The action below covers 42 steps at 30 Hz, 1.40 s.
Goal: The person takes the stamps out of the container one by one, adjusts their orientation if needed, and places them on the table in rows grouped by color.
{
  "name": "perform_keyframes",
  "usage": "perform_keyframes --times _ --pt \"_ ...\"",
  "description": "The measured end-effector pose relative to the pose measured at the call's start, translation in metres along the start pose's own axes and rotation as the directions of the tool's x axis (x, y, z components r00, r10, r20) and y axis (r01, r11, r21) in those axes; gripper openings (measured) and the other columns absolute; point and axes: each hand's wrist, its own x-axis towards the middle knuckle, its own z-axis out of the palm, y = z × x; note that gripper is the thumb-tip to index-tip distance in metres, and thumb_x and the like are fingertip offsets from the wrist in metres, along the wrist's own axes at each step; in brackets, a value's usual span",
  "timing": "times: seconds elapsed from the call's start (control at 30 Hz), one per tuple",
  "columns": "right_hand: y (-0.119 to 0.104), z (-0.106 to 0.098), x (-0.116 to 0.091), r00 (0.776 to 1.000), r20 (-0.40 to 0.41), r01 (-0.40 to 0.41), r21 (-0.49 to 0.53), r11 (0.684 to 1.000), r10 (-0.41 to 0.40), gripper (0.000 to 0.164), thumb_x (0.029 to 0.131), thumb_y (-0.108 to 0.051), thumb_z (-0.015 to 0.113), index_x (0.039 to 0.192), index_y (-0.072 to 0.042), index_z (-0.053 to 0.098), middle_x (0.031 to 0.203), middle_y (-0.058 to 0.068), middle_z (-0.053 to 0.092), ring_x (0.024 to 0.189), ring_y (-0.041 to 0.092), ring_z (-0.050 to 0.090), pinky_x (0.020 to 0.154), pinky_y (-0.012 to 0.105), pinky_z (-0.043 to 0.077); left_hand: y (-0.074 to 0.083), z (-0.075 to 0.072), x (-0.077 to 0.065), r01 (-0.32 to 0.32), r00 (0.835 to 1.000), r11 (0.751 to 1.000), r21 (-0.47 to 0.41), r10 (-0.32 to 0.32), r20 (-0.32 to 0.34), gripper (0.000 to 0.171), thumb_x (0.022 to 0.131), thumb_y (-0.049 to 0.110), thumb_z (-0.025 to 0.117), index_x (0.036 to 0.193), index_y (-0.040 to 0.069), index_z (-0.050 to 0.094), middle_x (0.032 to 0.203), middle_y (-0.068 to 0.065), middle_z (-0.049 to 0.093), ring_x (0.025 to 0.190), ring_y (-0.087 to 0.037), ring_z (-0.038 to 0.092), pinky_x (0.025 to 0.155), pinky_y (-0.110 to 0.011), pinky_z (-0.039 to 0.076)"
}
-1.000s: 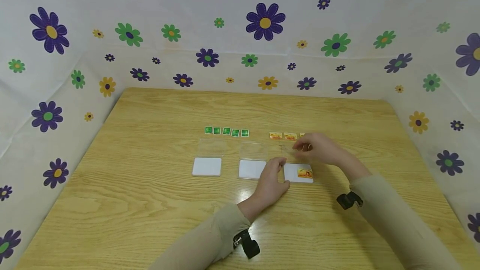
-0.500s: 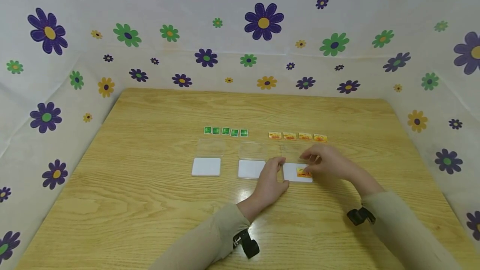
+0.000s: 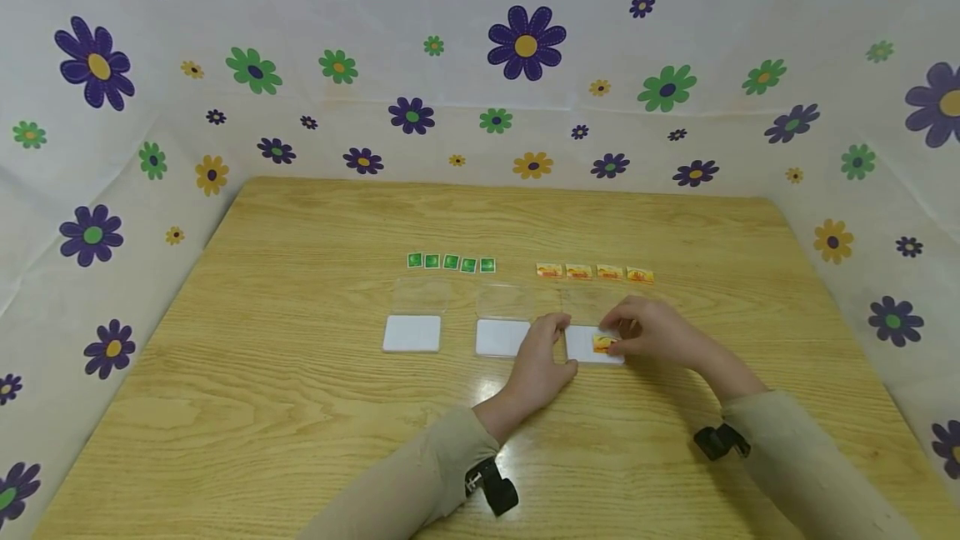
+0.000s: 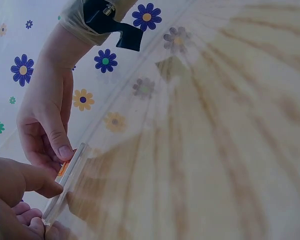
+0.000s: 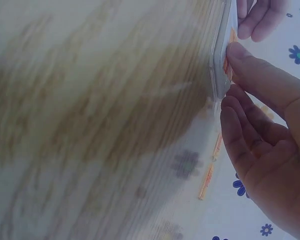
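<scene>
A shallow clear plastic case with a white face [image 3: 581, 343] lies at the right end of a row. Its clear lid [image 3: 588, 303] is folded back behind it. My left hand [image 3: 538, 367] holds the left end, fingertips at the back corner and thumb at the front. On the case's right part lies a small yellow-orange picture sticker [image 3: 602, 344], partly covered by the right thumb. My right hand [image 3: 660, 333] presses its thumb on the sticker, while its fingers touch the case's back edge. In the right wrist view, the thumb [image 5: 250, 67] lies over the orange sticker [image 5: 229, 59].
Two similar white-faced cases, one in the middle [image 3: 498, 338] and one at the left [image 3: 412, 333], lie with lids folded back. Behind them run several small green stickers [image 3: 451, 262] and several yellow-orange stickers [image 3: 578, 272] on the wooden table [image 3: 247, 382]. Flowered cloth [image 3: 420, 23] surrounds it.
My right hand has come down from above the clear lid, toward me, onto the sticker on the right case. My left hand stays at that case's left end.
</scene>
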Motion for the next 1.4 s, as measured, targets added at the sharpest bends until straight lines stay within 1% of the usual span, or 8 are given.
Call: perform_keyframes --times 0.3,0.47,0.67,0.77,0.93,1.13,1.3,1.4 --pt "-0.001 0.0 0.001 1.0 0.016 0.017 -0.038 0.999 -0.017 0.02 0.081 -0.007 0.075 0.1 -0.006 0.07 0.094 0.001 0.063 0.083 0.017 0.06 0.068 0.027 0.054 0.001 -0.001 0.001 0.01 1.0 1.0 -0.003 -0.01 0.007 0.055 0.076 -0.01 0.066 0.128 -0.006 0.046 0.124 -0.016 0.051 0.119 -0.025 0.049 0.101 -0.019 0.04" --pt "-0.001 -0.003 0.002 1.0 0.023 -0.016 -0.028 0.999 0.017 0.019 0.082 -0.005 0.073 0.101 -0.003 0.069 0.094 0.003 0.063 0.084 0.018 0.06 0.069 0.029 0.055 0.001 -0.002 0.001 0.015 1.0 1.0 -0.008 -0.015 0.014 0.056 0.077 -0.009 0.066 0.129 -0.006 0.046 0.125 -0.016 0.051 0.12 -0.025 0.048 0.102 -0.019 0.04" --pt "0.003 -0.017 0.005 0.999 -0.001 -0.04 -0.048 0.998 0.04 0.02 0.083 -0.006 0.073 0.102 -0.001 0.069 0.092 0.004 0.065 0.082 0.018 0.06 0.07 0.034 0.054 0.002 -0.003 0.002 0.017 1.0 1.0 0.001 -0.017 0.019 0.056 0.076 -0.009 0.066 0.129 -0.006 0.045 0.125 -0.016 0.051 0.119 -0.025 0.048 0.102 -0.019 0.04" --pt "0.008 -0.026 0.006 0.999 -0.022 -0.044 -0.064 0.997 0.042 0.019 0.083 -0.004 0.072 0.101 0.001 0.069 0.093 0.007 0.066 0.083 0.021 0.06 0.072 0.04 0.054 0.003 -0.003 0.002 0.019 1.0 1.0 -0.006 -0.018 0.024 0.056 0.077 -0.01 0.065 0.129 -0.007 0.045 0.125 -0.016 0.05 0.12 -0.025 0.048 0.102 -0.019 0.04" --pt "0.024 -0.04 0.006 0.994 -0.065 -0.092 -0.086 0.992 0.087 0.02 0.084 0.0 0.07 0.102 0.005 0.068 0.096 0.014 0.066 0.087 0.028 0.061 0.077 0.048 0.053 0.003 -0.004 0.001 0.019 0.999 1.0 -0.013 -0.018 0.029 0.056 0.077 -0.01 0.065 0.129 -0.007 0.044 0.125 -0.017 0.05 0.12 -0.026 0.048 0.102 -0.019 0.039" --pt "0.044 -0.057 0.008 0.983 -0.115 -0.16 -0.129 0.979 0.145 0.022 0.083 -0.003 0.071 0.102 0.007 0.067 0.096 0.018 0.066 0.087 0.032 0.06 0.076 0.049 0.051 0.001 -0.002 0.0 0.02 0.999 1.0 -0.012 -0.02 0.026 0.056 0.077 -0.011 0.064 0.129 -0.007 0.045 0.125 -0.016 0.05 0.119 -0.026 0.048 0.102 -0.019 0.039" --pt "0.059 -0.066 0.012 0.965 -0.109 -0.255 -0.156 0.954 0.24 0.023 0.085 -0.006 0.069 0.105 0.005 0.067 0.097 0.018 0.065 0.088 0.032 0.059 0.077 0.051 0.05 0.001 -0.002 0.0 0.018 1.0 1.0 -0.004 -0.018 0.024 0.055 0.077 -0.01 0.065 0.129 -0.007 0.045 0.125 -0.016 0.05 0.119 -0.026 0.049 0.102 -0.019 0.04" --pt "0.065 -0.069 0.013 0.957 -0.103 -0.284 -0.163 0.945 0.27 0.022 0.086 -0.005 0.068 0.106 0.005 0.067 0.097 0.018 0.065 0.089 0.032 0.058 0.079 0.051 0.049 0.002 -0.003 -0.001 0.016 1.0 1.0 -0.008 -0.016 0.025 0.055 0.077 -0.01 0.065 0.129 -0.007 0.045 0.125 -0.017 0.05 0.119 -0.026 0.049 0.102 -0.02 0.04"
